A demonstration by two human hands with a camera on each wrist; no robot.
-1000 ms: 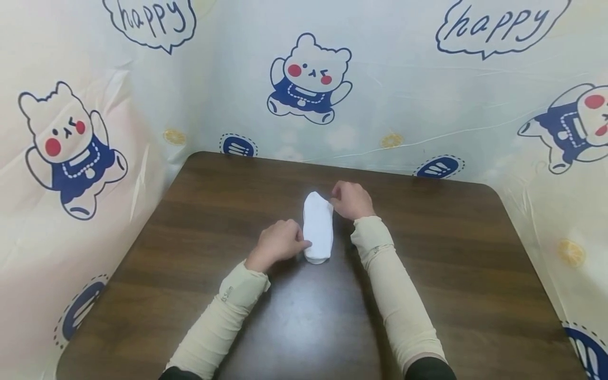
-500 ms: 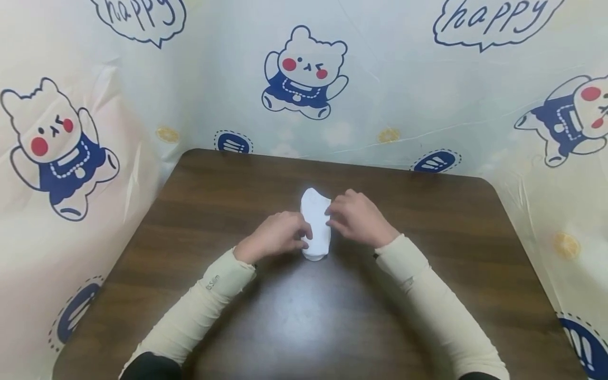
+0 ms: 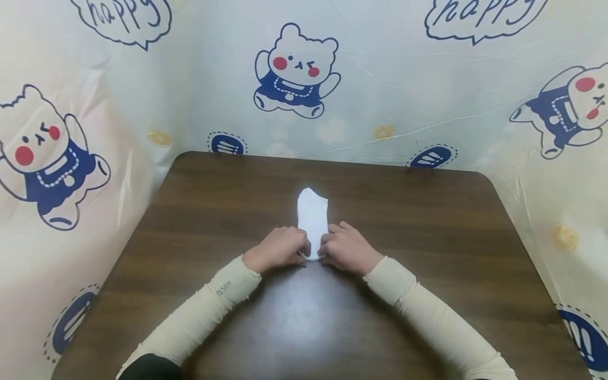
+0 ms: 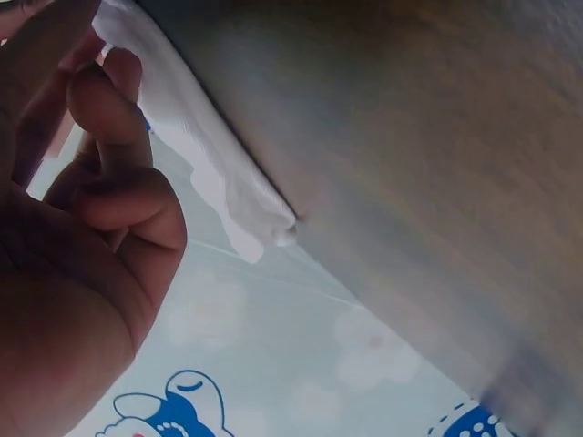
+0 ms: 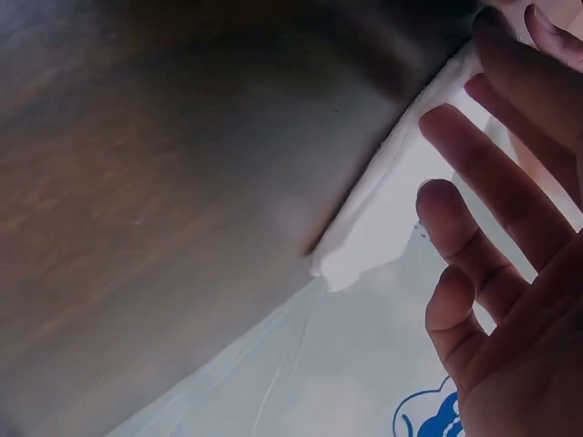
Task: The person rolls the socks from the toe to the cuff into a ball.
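Note:
A white sock [image 3: 312,216], folded into a long narrow shape, lies lengthwise on the brown table in the head view. My left hand [image 3: 280,247] pinches its near left corner between thumb and fingers. At the near right corner, my right hand [image 3: 350,247] does the same with thumb and index finger, knuckles bent. In the left wrist view the sock [image 4: 205,137] runs flat and thin along the tabletop past the curled fingers. Its far end [image 5: 342,259] shows uneven layered edges in the right wrist view, where the other fingers spread loosely beside it.
The dark wooden table [image 3: 228,190] has rounded far corners. Behind it and at both sides hangs a pale curtain [image 3: 389,68] printed with bears and words. Light-coloured sleeves [image 3: 190,316] cover both forearms.
Both hands have come down to the near end of the sock; the right hand has moved there from the far right corner. The head view has shifted slightly.

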